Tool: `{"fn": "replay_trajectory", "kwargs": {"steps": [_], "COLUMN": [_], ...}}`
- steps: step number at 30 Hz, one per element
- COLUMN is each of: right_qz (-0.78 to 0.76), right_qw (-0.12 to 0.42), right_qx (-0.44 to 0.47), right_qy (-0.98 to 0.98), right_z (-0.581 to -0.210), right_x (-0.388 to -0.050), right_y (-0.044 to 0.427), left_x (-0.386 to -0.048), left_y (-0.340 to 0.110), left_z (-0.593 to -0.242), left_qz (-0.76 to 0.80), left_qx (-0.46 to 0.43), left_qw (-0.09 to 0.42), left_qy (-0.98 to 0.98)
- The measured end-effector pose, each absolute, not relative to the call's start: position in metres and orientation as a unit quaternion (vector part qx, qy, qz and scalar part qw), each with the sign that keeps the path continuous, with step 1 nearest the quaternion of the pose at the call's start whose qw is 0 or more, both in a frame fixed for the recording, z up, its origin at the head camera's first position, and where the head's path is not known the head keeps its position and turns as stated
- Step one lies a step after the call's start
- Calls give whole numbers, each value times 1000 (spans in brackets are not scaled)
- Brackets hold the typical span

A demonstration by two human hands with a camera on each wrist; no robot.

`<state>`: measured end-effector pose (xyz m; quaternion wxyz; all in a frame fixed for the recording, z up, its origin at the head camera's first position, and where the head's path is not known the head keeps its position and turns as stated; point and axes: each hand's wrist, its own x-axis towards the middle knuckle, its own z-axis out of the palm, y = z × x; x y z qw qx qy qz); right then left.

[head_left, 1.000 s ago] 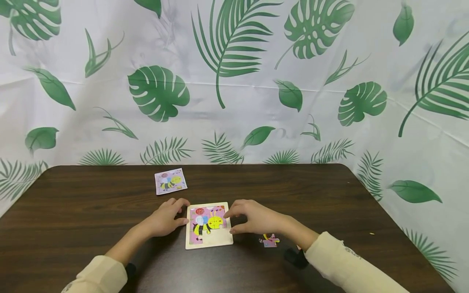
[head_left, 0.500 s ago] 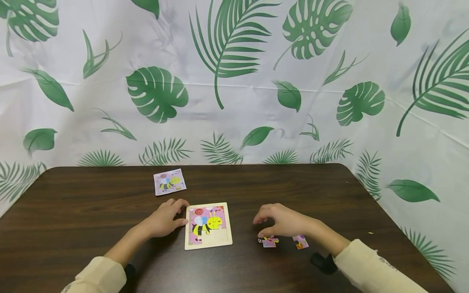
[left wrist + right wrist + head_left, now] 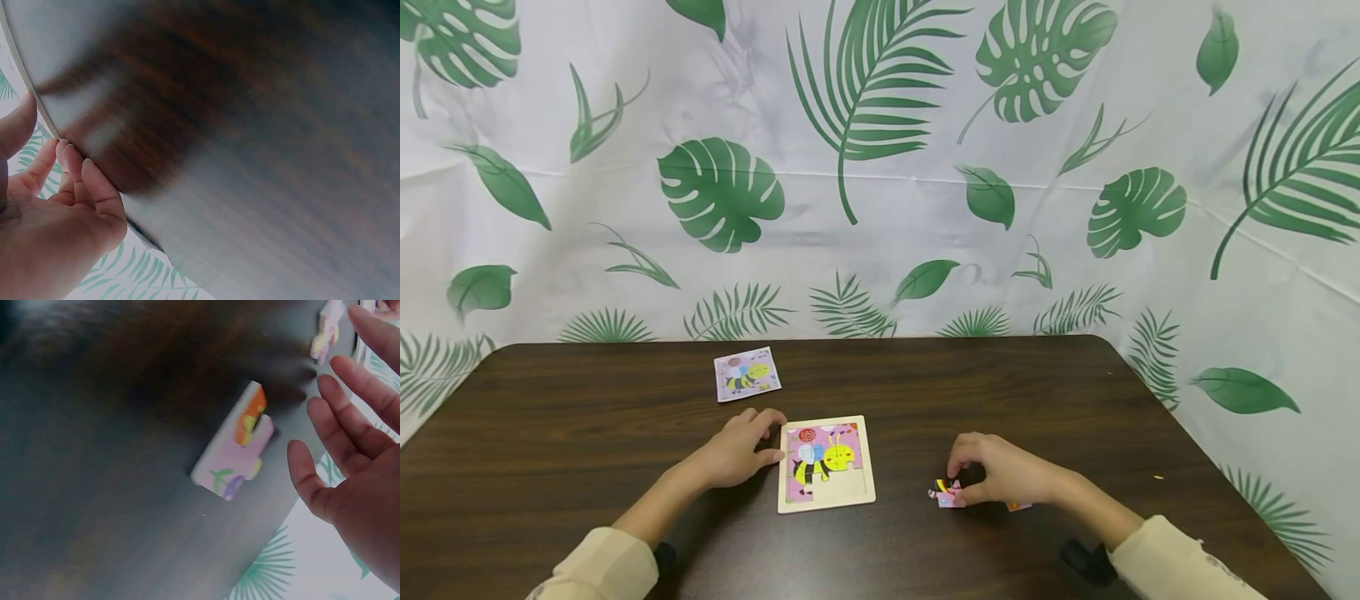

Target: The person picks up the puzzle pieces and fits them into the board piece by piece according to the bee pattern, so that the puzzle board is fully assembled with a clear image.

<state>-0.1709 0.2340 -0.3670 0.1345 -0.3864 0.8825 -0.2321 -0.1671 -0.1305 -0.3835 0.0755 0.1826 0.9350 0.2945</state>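
Note:
A light wooden puzzle tray (image 3: 856, 493) lies on the table, its pink bee picture partly filled and bare wood showing at lower right. My left hand (image 3: 736, 450) touches the tray's left side, index finger by the upper corner and thumb lower down; the left wrist view shows those fingertips along its edge. To the right, my right hand (image 3: 1011, 471) pinches a pink puzzle piece (image 3: 946, 493) between thumb and index finger, close to the tabletop. A second pink piece with orange and yellow (image 3: 240, 444) lies under the right palm, mostly hidden in the head view.
A square picture card (image 3: 747, 375) of the same bee lies behind the left hand. The dark wood table (image 3: 925, 383) ends at a white leaf-print cloth (image 3: 887, 242). Dark straps show under both wrists.
My right hand has left the tray's right edge, moved right, then drawn back and lowered onto the pink puzzle piece. My left hand and the tray stay in place.

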Motion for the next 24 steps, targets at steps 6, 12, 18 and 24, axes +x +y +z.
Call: {"fn": "replay_trajectory", "kwargs": {"steps": [6,12,18,24], "right_qz": [-235,-234,-232,-223], "right_qw": [128,106,93,78], "right_qx": [-373,-378,-383,-386], "right_qy": [888,889,889,892], "right_z": [-373,-378,-380,-382], "right_x": [-167,-165,-165,-164], "right_y": [238,239,240,240], "left_x": [-168,-167,-167,-167], "left_y": [-131,-131,-131,-131], "left_z": [-384,-384,-383,-383], "left_qz": [295,293,293,293], "left_qx": [185,185,184,182], "left_qw": [73,73,74,75], "left_qy": [935,935,935,936]}}
